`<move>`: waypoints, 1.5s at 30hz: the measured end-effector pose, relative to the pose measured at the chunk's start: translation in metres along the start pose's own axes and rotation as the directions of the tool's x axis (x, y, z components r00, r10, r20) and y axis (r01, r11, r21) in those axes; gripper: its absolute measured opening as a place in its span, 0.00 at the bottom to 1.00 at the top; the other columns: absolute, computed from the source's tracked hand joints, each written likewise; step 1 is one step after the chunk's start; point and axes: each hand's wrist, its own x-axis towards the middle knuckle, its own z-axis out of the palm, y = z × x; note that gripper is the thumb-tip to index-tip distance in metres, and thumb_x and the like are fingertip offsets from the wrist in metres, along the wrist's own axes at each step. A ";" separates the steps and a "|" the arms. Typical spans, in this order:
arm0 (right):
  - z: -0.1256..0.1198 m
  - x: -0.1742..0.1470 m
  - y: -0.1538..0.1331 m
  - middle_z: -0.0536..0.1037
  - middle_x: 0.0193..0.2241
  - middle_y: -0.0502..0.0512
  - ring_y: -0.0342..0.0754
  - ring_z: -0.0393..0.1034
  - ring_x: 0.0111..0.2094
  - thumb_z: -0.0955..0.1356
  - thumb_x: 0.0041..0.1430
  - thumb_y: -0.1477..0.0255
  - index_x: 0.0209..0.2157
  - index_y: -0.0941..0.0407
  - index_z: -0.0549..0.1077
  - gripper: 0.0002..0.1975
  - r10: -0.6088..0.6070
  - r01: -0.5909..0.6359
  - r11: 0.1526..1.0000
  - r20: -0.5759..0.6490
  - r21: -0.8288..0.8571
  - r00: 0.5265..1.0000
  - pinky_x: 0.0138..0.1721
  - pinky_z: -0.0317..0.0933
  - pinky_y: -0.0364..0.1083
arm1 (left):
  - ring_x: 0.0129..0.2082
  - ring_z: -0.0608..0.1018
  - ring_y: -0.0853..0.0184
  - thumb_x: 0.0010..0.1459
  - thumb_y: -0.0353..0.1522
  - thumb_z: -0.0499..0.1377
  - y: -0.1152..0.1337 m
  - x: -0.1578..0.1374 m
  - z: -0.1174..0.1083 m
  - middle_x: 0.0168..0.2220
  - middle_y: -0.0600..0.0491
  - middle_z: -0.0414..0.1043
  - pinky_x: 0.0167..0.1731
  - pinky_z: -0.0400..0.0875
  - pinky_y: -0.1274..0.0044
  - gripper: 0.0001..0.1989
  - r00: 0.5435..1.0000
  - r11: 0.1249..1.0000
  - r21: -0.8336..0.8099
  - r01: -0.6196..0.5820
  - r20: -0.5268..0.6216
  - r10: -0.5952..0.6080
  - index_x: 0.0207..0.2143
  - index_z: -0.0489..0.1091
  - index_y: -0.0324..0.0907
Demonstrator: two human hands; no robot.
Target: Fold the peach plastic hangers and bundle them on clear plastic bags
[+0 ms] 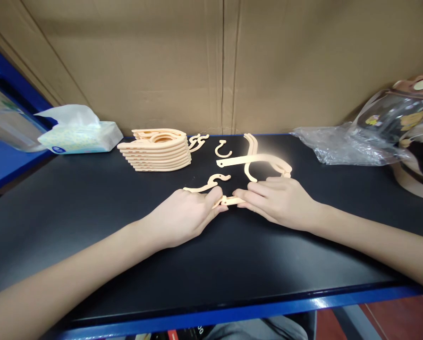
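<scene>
Both hands pinch one thin peach plastic strip [229, 200] at table centre, left hand [183, 217] and right hand [277, 200] closed on its ends, and bending it may snap it or knock the loose hanger pieces [254, 160] at twelve o'clock toward the stacked hangers [156, 150] at eleven.

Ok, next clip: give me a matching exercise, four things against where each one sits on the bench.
Things:
1. stack of peach plastic hanger pieces
2. white tissue pack
3. crumpled clear plastic bag
4. small peach plastic hook

Places:
A. far right, by the cardboard wall
B. far left edge of the black bench top
C. left of centre, behind the left hand
D. centre back, between the stack and the long curved pieces

Pairs: 1-C, 2-B, 3-A, 4-D
</scene>
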 end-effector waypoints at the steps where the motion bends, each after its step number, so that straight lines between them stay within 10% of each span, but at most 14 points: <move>1: 0.000 0.000 0.000 0.72 0.20 0.45 0.40 0.59 0.19 0.60 0.69 0.66 0.36 0.55 0.77 0.16 -0.002 0.002 1.000 0.000 0.005 1.000 0.25 0.50 0.44 | 0.17 0.72 0.65 0.69 0.36 0.45 0.000 0.000 0.001 0.20 0.58 0.66 0.16 0.50 0.79 0.10 1.000 1.000 0.017 -0.011 -0.012 0.011 0.34 0.57 0.42; 21: 0.001 -0.003 0.003 0.78 0.25 0.48 0.41 0.65 0.20 0.58 0.70 0.66 0.36 0.56 0.76 0.18 0.006 -0.016 0.984 0.052 0.177 0.999 0.24 0.52 0.43 | 0.16 0.73 0.67 0.69 0.35 0.44 -0.002 0.001 0.005 0.20 0.57 0.67 0.15 0.48 0.78 0.13 0.980 0.961 0.255 -0.107 -0.137 0.146 0.29 0.56 0.42; 37: -0.001 0.001 0.001 0.73 0.19 0.45 0.39 0.60 0.19 0.63 0.67 0.71 0.34 0.58 0.76 0.12 -0.086 0.086 0.996 -0.096 -0.010 0.992 0.24 0.52 0.43 | 0.21 0.73 0.68 0.70 0.35 0.40 -0.007 0.000 -0.004 0.24 0.58 0.68 0.22 0.59 0.80 0.14 0.999 0.978 -0.207 0.037 0.046 -0.029 0.33 0.58 0.43; 45: 0.000 -0.001 0.001 0.77 0.23 0.45 0.38 0.64 0.19 0.60 0.69 0.68 0.36 0.55 0.77 0.15 -0.045 0.049 0.998 -0.097 0.042 0.994 0.24 0.53 0.43 | 0.23 0.75 0.67 0.68 0.42 0.47 -0.006 0.001 -0.004 0.25 0.56 0.70 0.20 0.56 0.80 0.14 0.998 0.998 0.024 -0.059 -0.006 0.059 0.34 0.58 0.42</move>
